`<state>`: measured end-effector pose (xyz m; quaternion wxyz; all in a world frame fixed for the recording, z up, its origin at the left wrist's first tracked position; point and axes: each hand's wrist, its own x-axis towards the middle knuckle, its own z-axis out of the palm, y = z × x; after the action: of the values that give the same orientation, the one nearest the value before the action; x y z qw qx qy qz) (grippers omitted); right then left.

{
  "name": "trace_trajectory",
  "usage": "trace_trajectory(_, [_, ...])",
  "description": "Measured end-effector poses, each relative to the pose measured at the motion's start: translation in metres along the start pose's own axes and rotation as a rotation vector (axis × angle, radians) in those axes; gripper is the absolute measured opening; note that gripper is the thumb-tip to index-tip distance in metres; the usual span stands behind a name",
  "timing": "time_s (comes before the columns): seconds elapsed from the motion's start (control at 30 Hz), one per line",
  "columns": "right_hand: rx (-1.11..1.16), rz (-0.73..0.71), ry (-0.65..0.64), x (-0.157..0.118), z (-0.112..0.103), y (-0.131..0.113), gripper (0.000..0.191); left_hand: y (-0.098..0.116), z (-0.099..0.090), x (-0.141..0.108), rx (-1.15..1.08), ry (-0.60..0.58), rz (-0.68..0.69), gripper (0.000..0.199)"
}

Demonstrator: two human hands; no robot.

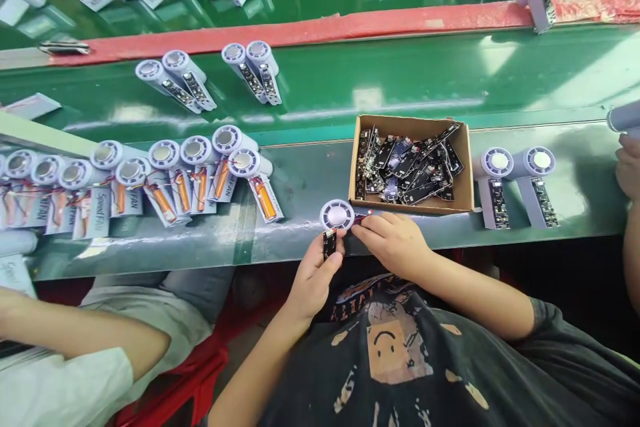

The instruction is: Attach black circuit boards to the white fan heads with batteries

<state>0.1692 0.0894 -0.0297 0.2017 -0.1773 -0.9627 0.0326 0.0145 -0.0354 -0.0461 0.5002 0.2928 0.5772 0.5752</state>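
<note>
My left hand [313, 277] is closed around the lower part of a pale lilac fan unit [337, 215], whose round head faces up just beyond the fingers. A small black circuit board [329, 244] lies along the unit under my left thumb. At the right side of the fan head, my right hand [395, 240] pinches thin red and dark wires [361, 217]. Close behind both hands is a cardboard box [413, 207] full of black circuit boards [420, 170].
Several fan units with orange battery cells [200, 190] line the bench [300, 177] at left. Two fan units [497, 163] with boards stand right of the box. More units sit on the green conveyor [320, 80]. Another person's arm [80, 327] is at left, a hand [627, 167] at right.
</note>
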Motion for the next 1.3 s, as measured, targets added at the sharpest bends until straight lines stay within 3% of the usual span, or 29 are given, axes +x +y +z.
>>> trace_trajectory(0.17, [0.031,0.003,-0.061,0.014,-0.003,-0.005,0.014,-0.005,-0.006,0.004,0.048,0.068,0.046,0.036])
trace_trajectory(0.33, [0.402,0.141,-0.053,0.024,-0.003,-0.008,0.015,-0.005,-0.004,0.010,0.069,0.145,0.048,0.039])
trace_trajectory(0.43, [0.544,0.162,0.039,0.022,0.001,-0.012,0.015,-0.007,-0.001,0.014,-0.008,0.151,0.025,0.041])
trace_trajectory(0.57, [0.536,0.117,0.152,0.017,0.007,-0.014,0.017,-0.008,-0.001,0.020,-0.047,0.126,-0.002,0.045])
trace_trajectory(0.8, [0.648,0.098,0.124,0.013,0.006,-0.012,0.023,-0.005,-0.006,0.020,-0.030,0.131,-0.047,0.037])
trace_trajectory(1.03, [0.406,0.056,0.145,0.013,0.009,-0.012,0.023,-0.004,-0.007,0.021,-0.074,0.120,-0.087,0.045])
trace_trajectory(1.3, [0.409,0.117,0.118,0.014,0.013,-0.012,0.020,-0.001,-0.006,0.022,-0.080,0.129,-0.096,0.042])
